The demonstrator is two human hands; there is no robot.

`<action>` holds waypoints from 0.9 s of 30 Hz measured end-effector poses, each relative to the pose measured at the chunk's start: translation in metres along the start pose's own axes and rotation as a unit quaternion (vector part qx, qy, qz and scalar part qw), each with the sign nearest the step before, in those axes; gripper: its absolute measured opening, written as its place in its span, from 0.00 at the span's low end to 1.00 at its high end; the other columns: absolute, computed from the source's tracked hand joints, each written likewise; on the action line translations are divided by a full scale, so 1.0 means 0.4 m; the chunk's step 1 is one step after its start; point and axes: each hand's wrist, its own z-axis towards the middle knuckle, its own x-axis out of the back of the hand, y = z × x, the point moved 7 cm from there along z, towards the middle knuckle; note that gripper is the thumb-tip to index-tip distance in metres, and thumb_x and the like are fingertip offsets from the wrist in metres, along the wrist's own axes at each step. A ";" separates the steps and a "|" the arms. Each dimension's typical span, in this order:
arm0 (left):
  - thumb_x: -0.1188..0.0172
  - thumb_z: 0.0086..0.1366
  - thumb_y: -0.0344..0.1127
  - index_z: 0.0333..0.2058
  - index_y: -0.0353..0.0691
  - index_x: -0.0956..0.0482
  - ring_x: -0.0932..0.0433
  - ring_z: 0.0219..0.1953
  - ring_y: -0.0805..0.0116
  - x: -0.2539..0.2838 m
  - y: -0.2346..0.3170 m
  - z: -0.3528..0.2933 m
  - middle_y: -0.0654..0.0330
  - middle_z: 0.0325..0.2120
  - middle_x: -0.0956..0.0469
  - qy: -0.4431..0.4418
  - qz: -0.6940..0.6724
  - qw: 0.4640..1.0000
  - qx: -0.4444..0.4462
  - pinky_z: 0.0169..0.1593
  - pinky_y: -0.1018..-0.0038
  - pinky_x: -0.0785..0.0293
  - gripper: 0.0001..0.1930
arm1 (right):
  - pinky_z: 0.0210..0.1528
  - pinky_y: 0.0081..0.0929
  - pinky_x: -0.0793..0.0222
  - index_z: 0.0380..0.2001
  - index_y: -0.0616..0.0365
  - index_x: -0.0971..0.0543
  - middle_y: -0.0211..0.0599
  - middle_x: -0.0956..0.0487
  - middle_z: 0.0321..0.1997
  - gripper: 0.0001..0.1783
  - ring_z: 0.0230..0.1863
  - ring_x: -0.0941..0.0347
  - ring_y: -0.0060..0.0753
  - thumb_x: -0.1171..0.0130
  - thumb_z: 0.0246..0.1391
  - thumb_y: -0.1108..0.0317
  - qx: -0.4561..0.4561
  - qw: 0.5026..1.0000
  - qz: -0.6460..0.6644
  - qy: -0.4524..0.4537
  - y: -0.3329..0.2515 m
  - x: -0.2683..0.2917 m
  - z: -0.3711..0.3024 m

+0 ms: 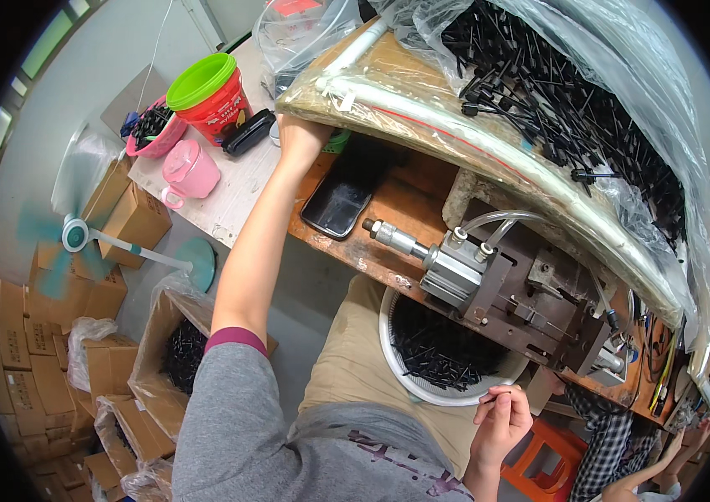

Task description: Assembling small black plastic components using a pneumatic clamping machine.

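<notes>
My left hand (300, 134) reaches forward under the edge of a raised, plastic-covered tray (422, 138); its fingers are hidden there. A black phone (338, 201) lies on the wooden bench just beside that wrist. My right hand (501, 427) is raised at the near side of a white basket (392, 351), its fingers pinched together; whatever is between them is too small to make out. Inside the basket, at my lap, lie many thin black parts (443, 347). Above the basket, a metal clamping fixture with an air cylinder (455, 272) is mounted on the bench.
Black stemmed parts (539, 117) are heaped on the raised tray. At left stand a red bucket (212, 105), a pink pitcher (192, 171), a fan (76, 234) and cartons (33, 335). An orange stool (547, 460) and another person's hands (689, 443) are at lower right.
</notes>
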 end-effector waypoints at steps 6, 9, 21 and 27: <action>0.34 0.53 0.31 0.40 0.35 0.17 0.20 0.36 0.67 0.097 -0.192 -0.068 0.53 0.34 0.17 0.043 -0.046 0.956 0.285 0.41 0.72 0.26 0.14 | 0.23 0.15 0.36 0.34 0.69 0.23 0.42 0.25 0.32 0.09 0.21 0.30 0.23 0.47 0.62 0.73 -0.008 0.999 0.032 -0.015 0.019 -0.010 -0.011; 0.32 0.57 0.34 0.41 0.37 0.16 0.23 0.36 0.79 0.205 -0.152 -0.121 0.63 0.36 0.17 0.157 -0.289 0.896 0.298 0.38 0.82 0.32 0.13 | 0.23 0.15 0.35 0.34 0.70 0.23 0.43 0.25 0.32 0.08 0.21 0.29 0.24 0.47 0.61 0.74 -0.019 0.999 0.031 -0.012 0.029 -0.002 -0.009; 0.54 0.73 0.36 0.35 0.31 0.26 0.23 0.35 0.70 0.250 0.513 -0.351 0.54 0.35 0.22 -0.245 -0.594 0.748 0.168 0.41 0.74 0.25 0.14 | 0.36 0.26 0.23 0.39 0.68 0.21 0.44 0.19 0.29 0.08 0.25 0.20 0.30 0.43 0.59 0.74 -0.111 0.984 0.125 -0.061 0.015 -0.024 0.082; 0.49 0.70 0.38 0.65 0.31 0.47 0.36 0.31 0.79 0.138 0.667 -0.505 0.63 0.33 0.33 -0.515 -0.541 0.588 0.311 0.35 0.82 0.37 0.31 | 0.27 0.23 0.25 0.36 0.67 0.23 0.46 0.19 0.28 0.09 0.21 0.22 0.30 0.44 0.62 0.69 -0.101 0.985 0.128 -0.055 -0.013 -0.033 0.092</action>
